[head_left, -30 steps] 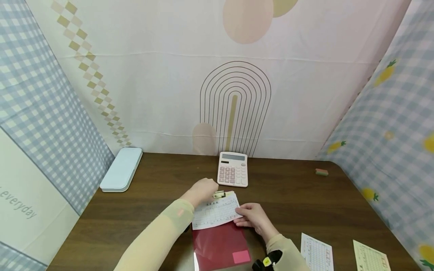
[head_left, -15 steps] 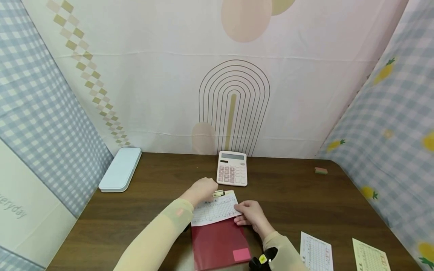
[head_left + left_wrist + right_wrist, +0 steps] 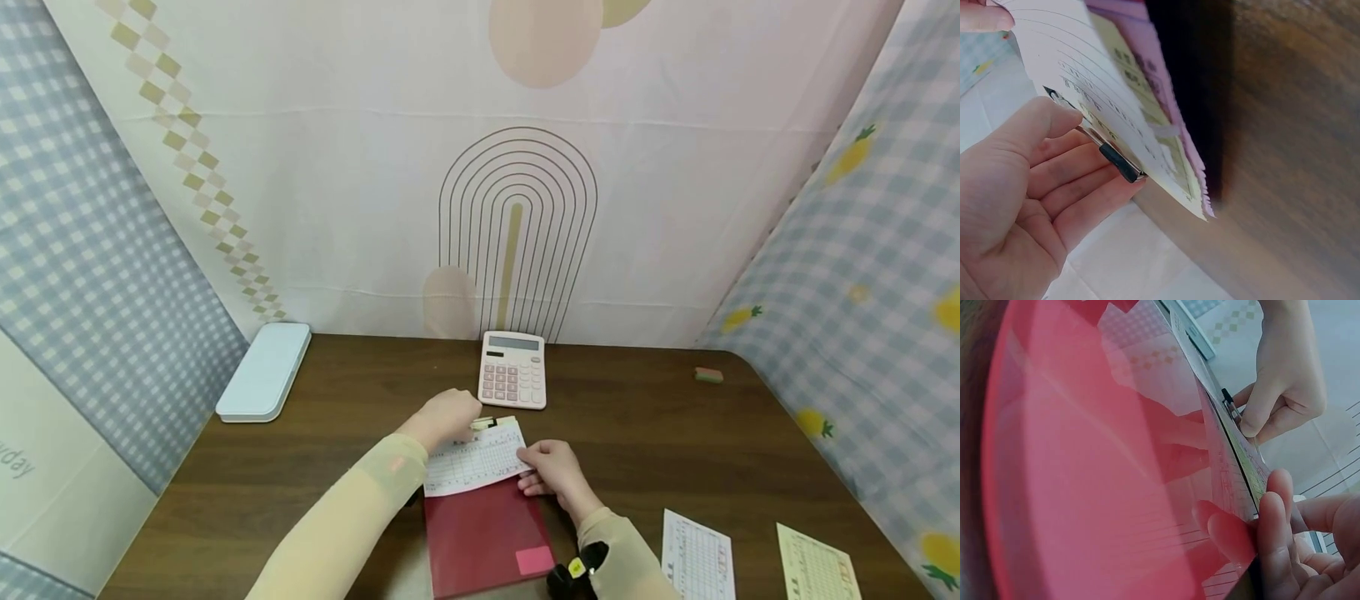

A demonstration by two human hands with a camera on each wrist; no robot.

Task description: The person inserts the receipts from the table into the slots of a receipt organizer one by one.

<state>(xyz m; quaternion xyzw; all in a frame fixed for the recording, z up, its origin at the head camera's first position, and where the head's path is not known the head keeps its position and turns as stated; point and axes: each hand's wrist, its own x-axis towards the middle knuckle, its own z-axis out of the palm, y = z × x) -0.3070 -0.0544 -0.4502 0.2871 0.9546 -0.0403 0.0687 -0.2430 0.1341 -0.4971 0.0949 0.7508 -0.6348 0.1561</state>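
Note:
A red glossy folder or board (image 3: 480, 537) lies at the front middle of the table, a pink label (image 3: 533, 560) on its lower right. Over its upper part lies a white printed form (image 3: 471, 468). Yellow and pink sheets (image 3: 1175, 140) show beneath the form in the left wrist view. At the top edge is a metal clip (image 3: 492, 423) with black ends. My left hand (image 3: 447, 414) pinches this clip, thumb in front and fingers behind. My right hand (image 3: 555, 472) pinches the form's right edge between thumb and fingers, close against the red surface (image 3: 1104, 475).
Just beyond the clip stands a white and pink calculator (image 3: 513, 371). A pale blue flat case (image 3: 264, 372) lies at the back left, a small eraser-like block (image 3: 708, 375) at the back right. Front right are a white form (image 3: 697, 557) and a yellow form (image 3: 817, 567).
The white form has slid slightly up toward the clip, and my right hand has moved up with it. My left hand stays at the clip. The head view has shifted a little.

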